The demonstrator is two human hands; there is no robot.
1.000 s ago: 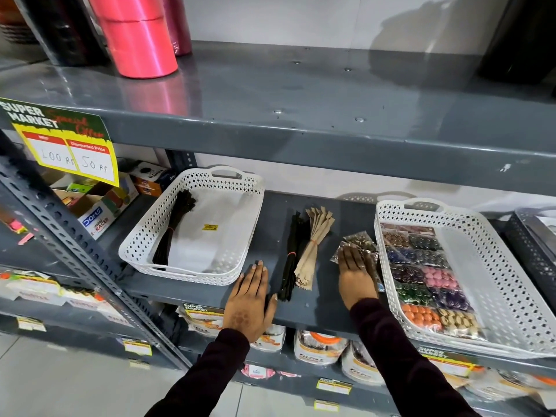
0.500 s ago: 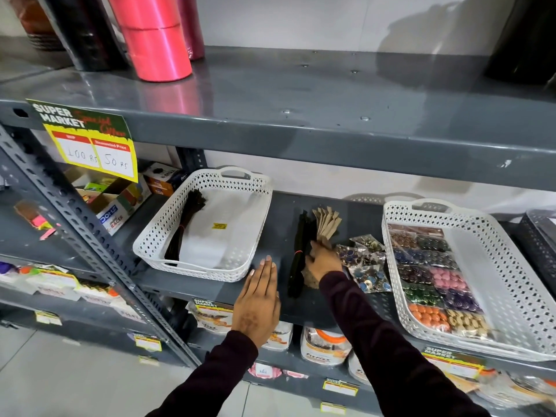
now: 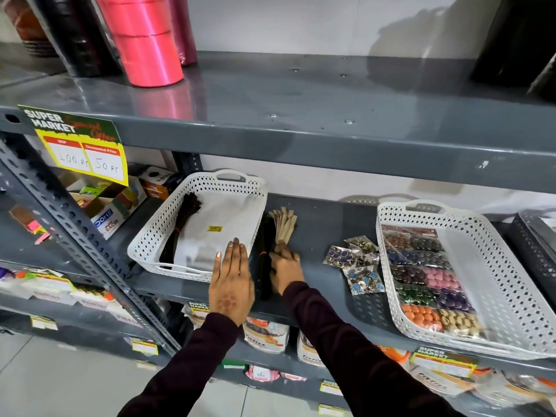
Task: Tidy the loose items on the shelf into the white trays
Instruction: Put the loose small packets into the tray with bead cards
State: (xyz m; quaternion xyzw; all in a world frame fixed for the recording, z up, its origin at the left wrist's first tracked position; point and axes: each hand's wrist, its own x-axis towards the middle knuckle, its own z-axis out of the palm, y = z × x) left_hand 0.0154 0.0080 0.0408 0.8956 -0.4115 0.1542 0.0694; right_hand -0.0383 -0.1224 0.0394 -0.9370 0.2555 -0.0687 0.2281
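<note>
Gripping the lower end of the tan bundle (image 3: 282, 227), the right hand (image 3: 285, 269) is curled around it on the grey shelf (image 3: 322, 224), beside the black bundle (image 3: 264, 260). Left hand (image 3: 231, 281) lies flat, fingers spread narrow, over the left white tray (image 3: 156, 233) rim. Loose button packets (image 3: 358, 263) lie just beside the right white tray (image 3: 493, 284).

Bundles (image 3: 272, 236) between two trays (image 3: 168, 236)

Head view, angled down, close on shelf (image 3: 325, 236)
</note>
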